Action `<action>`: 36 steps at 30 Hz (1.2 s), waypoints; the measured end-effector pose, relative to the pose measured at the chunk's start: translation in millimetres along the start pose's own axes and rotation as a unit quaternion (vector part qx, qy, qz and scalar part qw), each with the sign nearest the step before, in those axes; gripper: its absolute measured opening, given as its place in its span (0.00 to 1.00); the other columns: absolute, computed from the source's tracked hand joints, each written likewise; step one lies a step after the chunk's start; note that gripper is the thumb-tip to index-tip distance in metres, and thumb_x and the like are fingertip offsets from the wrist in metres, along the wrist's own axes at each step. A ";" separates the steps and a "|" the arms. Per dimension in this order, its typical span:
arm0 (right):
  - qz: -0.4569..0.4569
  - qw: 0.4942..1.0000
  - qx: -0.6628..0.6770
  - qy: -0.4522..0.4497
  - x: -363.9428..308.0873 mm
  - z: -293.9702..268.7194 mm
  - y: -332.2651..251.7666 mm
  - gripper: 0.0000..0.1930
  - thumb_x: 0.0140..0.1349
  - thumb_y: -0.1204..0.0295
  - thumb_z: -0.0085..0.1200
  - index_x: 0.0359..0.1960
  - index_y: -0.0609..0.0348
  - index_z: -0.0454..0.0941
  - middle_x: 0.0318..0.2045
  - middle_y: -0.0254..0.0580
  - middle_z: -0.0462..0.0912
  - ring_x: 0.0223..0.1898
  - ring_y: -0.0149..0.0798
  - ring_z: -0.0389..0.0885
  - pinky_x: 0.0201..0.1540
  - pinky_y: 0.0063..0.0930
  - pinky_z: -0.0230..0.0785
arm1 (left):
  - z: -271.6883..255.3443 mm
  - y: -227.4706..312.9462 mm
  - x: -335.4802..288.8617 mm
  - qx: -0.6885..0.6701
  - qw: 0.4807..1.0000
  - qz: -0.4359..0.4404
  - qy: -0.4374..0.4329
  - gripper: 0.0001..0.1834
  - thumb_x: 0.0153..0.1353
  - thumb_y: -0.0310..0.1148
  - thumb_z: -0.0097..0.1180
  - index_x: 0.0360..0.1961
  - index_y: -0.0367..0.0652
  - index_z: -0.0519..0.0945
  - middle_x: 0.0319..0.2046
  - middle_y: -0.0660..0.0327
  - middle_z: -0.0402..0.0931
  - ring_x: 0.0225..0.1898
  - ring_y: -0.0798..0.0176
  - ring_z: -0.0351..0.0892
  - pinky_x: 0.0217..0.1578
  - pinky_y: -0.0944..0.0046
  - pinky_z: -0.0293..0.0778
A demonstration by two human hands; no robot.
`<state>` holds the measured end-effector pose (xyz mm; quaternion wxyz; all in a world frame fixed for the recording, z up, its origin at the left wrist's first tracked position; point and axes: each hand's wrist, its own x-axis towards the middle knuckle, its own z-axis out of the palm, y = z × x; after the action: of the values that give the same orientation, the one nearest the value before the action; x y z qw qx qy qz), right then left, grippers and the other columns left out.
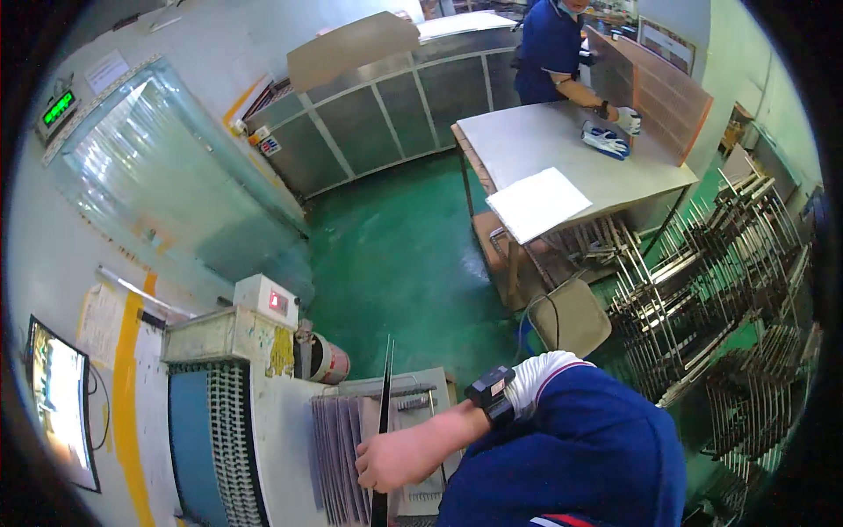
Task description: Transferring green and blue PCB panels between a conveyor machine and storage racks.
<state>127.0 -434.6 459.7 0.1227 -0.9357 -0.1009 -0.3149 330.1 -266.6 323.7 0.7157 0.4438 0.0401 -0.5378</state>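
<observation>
My right hand [399, 458] reaches in from the lower right, with a black device [492, 391] strapped at its wrist. Its curled fingers close over the edge of a thin dark panel [386, 386], which stands on edge; the palm side is hidden. Left of that panel, several thin greyish boards [338, 448] stand upright side by side in a rack [417, 391]. My left hand does not show.
Left of the rack is a machine with a blue bed and a toothed strip [230, 443], topped by a white control box [266, 299]. Beyond the green floor [395, 255], a co-worker [553, 53] handles perforated panels [663, 92] at a table [500, 140]. Metal racks [702, 272] crowd the right.
</observation>
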 end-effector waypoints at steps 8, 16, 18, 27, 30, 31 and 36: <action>0.107 0.992 -0.059 -0.039 -25.2 -22.7 -1.4 0.06 0.37 0.68 0.57 0.17 0.56 0.77 0.28 0.36 0.74 0.37 0.41 0.73 0.41 0.35 0.64 | 35.6 -8.8 27.8 0.024 0.998 -0.034 -0.042 0.25 0.62 0.48 0.48 0.50 0.37 0.69 0.48 0.52 0.69 0.45 0.53 0.69 0.51 0.54 0.64; 0.158 0.983 -0.086 -0.017 -32.7 -30.1 -13.8 0.04 0.39 0.69 0.54 0.16 0.55 0.76 0.29 0.36 0.72 0.38 0.40 0.71 0.43 0.35 0.61 | 43.7 -9.5 34.2 0.040 0.996 -0.032 -0.070 0.25 0.62 0.48 0.49 0.50 0.37 0.69 0.49 0.51 0.68 0.47 0.52 0.69 0.51 0.53 0.65; 0.148 0.986 -0.079 0.017 -31.8 -25.1 -17.3 0.07 0.41 0.67 0.51 0.13 0.55 0.72 0.25 0.38 0.69 0.35 0.41 0.70 0.45 0.37 0.60 | 41.9 -6.6 34.1 0.041 0.996 -0.026 -0.072 0.25 0.62 0.48 0.50 0.50 0.37 0.69 0.49 0.51 0.68 0.47 0.52 0.69 0.51 0.52 0.65; 0.136 0.988 -0.063 0.027 -21.8 -10.7 -27.0 0.06 0.32 0.68 0.57 0.16 0.53 0.76 0.29 0.36 0.70 0.38 0.40 0.70 0.45 0.34 0.58 | 30.3 7.3 29.5 0.046 0.997 0.015 -0.063 0.26 0.61 0.47 0.51 0.50 0.36 0.68 0.50 0.50 0.67 0.50 0.50 0.68 0.51 0.51 0.66; 0.130 0.989 -0.060 0.039 -20.6 -3.6 -31.6 0.08 0.30 0.67 0.58 0.15 0.53 0.76 0.28 0.37 0.69 0.39 0.40 0.69 0.47 0.35 0.58 | 25.2 12.6 24.6 0.050 0.997 0.032 -0.058 0.26 0.61 0.47 0.51 0.50 0.36 0.68 0.50 0.50 0.67 0.50 0.50 0.68 0.51 0.50 0.66; 0.129 0.989 -0.060 0.039 -20.4 -3.3 -34.3 0.08 0.30 0.67 0.58 0.15 0.53 0.76 0.28 0.37 0.69 0.39 0.40 0.69 0.47 0.35 0.58 | 24.6 13.0 22.9 0.052 0.996 0.037 -0.059 0.26 0.61 0.47 0.51 0.50 0.36 0.68 0.50 0.50 0.67 0.50 0.49 0.68 0.51 0.50 0.66; 0.108 0.990 -0.062 0.066 -17.4 -0.5 -45.8 0.10 0.28 0.66 0.58 0.15 0.55 0.76 0.29 0.39 0.69 0.39 0.43 0.69 0.49 0.36 0.58 | 8.3 27.2 6.9 0.060 0.993 0.091 -0.038 0.26 0.61 0.47 0.52 0.50 0.36 0.67 0.51 0.49 0.67 0.52 0.49 0.67 0.51 0.49 0.66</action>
<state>100.9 -393.2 457.0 0.1042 -0.9241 0.0292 -0.3666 351.5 -276.6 341.1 0.7349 0.4665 -0.0600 -0.4887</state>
